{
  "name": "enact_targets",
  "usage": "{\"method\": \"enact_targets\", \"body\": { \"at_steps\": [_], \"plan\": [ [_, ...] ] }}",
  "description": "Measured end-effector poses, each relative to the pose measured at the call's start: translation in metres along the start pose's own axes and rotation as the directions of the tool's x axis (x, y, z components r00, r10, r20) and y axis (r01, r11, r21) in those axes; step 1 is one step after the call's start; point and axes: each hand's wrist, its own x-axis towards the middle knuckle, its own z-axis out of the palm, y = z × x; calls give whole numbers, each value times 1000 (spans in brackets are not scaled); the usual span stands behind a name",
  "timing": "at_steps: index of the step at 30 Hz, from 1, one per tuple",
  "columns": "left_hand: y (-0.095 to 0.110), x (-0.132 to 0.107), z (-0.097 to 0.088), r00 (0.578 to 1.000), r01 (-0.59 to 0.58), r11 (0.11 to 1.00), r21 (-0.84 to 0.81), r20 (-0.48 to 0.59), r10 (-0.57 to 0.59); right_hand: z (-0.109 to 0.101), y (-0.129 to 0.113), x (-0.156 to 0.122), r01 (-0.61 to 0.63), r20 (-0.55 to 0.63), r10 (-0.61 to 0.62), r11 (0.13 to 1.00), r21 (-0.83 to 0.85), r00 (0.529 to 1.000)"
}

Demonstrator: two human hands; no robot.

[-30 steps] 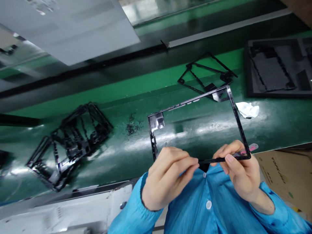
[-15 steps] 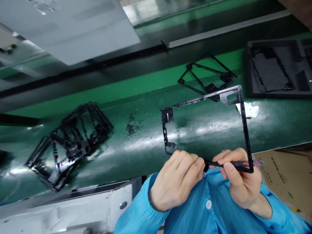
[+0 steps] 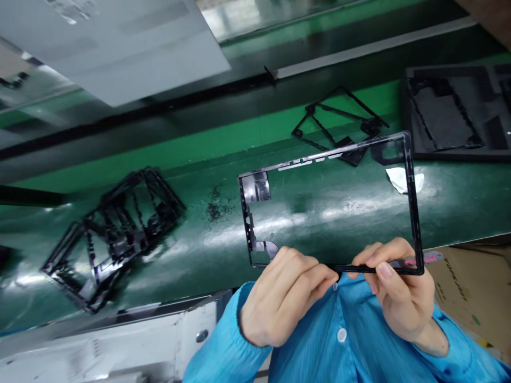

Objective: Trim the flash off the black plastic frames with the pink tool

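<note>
Tilted up over the bench is a thin black rectangular plastic frame [image 3: 415,213], with small brackets at its corners. My left hand [image 3: 285,298] is closed on its near edge, left of the middle, and its fingertips are partly hidden. Further right along the same edge, my right hand [image 3: 399,298] pinches the frame between thumb and fingers. A flat strip with a pink and grey pattern [image 3: 433,257] pokes out past the frame's right corner, from among the right hand's fingers; its hidden part I cannot make out.
A pile of similar black frames [image 3: 120,234] lies at left. Behind the held frame is another loose frame [image 3: 319,127], near a crumpled white scrap [image 3: 399,180]. A dark tray [image 3: 443,155] stands at back right. Dark shavings [image 3: 217,205] dot the green bench [image 3: 207,255]. A cardboard box [image 3: 475,287] sits below, right.
The frame has turned to face me more, its left end moving left and its right end slightly right and up. Both hands still hold the near edge; the right hand has shifted slightly right.
</note>
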Motion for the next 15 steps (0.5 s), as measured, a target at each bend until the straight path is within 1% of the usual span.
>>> {"method": "enact_targets", "body": {
  "at_steps": [3, 8, 11, 15],
  "plan": [
    [2, -2, -1, 1000, -3, 1000, 3, 7, 3, 1, 0, -1, 42, -12, -43, 999, -31, 999],
    [5, 0, -1, 995, -43, 998, 54, 97, 37, -3, 1, -6, 81, 36, -77, 988, -129, 996],
    [4, 4, -1, 994, -3, 998, 67, 111, -4, -4, 0, -6, 101, 73, -92, 986, -129, 993],
    [1, 9, -3, 993, 32, 999, 0, 116, -32, -1, 0, -4, 92, 75, -86, 992, -83, 994]
  ]
}}
